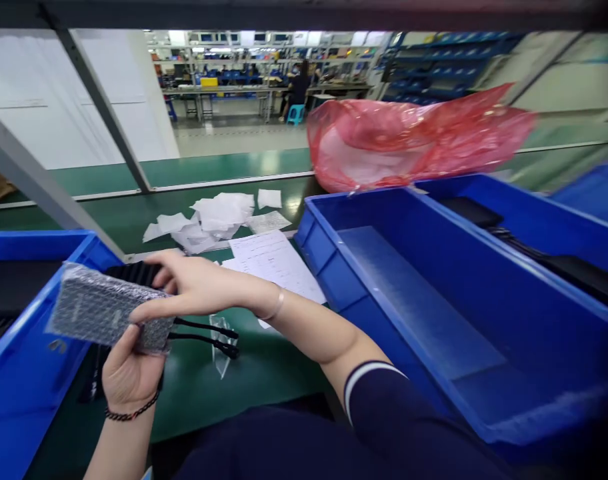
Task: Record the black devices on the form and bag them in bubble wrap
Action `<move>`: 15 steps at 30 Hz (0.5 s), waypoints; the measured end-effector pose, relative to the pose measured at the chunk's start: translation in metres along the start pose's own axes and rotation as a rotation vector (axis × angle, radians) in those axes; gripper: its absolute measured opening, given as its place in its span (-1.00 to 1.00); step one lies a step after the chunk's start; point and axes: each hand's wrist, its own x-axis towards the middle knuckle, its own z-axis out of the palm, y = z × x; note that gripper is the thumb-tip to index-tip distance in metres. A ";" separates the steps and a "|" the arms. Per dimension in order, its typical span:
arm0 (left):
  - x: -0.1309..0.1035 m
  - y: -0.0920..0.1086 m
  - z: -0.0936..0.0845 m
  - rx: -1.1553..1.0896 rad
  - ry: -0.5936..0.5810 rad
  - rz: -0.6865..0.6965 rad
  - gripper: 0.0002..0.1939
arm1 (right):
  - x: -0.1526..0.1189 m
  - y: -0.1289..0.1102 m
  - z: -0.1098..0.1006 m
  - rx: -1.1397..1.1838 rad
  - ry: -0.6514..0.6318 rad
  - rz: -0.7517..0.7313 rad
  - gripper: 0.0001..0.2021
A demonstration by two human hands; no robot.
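Observation:
A flat rectangular device in bubble wrap [101,307] is tilted between my two hands at the left. Two black cables [209,337] with plug ends come out of its right side. My left hand [134,377] grips its lower edge from beneath, thumb on the wrapped face. Over its right end reaches my right hand [179,283], the thumb pressed on the front and the fingers curled behind the upper edge. Something black and ribbed [134,272] shows just behind the device; its full shape is hidden.
A blue bin [31,373] with dark items stands at the left, a long blue bin [384,293] at the right, another with black devices [474,210] beyond. White sheets [221,217], a printed paper [279,263] and a red plastic bag [409,140] lie ahead. A person sits far off.

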 end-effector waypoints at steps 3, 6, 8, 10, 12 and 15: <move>-0.011 0.002 0.022 0.032 -0.120 0.110 -0.63 | 0.022 -0.040 -0.017 -0.461 -0.155 -0.165 -0.67; -0.017 0.005 0.026 0.140 -0.232 0.159 -0.51 | 0.008 -0.076 -0.051 -0.714 -0.019 -0.128 -0.78; -0.014 0.005 0.010 0.232 -0.217 0.141 -0.55 | -0.021 -0.093 -0.084 -0.858 0.131 -0.044 -0.90; -0.007 0.002 -0.015 0.280 -0.158 0.086 -0.65 | -0.059 -0.099 -0.123 -1.115 0.126 0.114 -0.86; 0.001 -0.003 -0.038 0.283 -0.125 0.024 -0.72 | -0.097 -0.089 -0.160 -1.313 0.088 0.455 -0.77; 0.008 -0.013 -0.053 0.355 -0.156 0.014 -0.78 | -0.150 -0.040 -0.204 -1.353 0.031 1.051 -0.61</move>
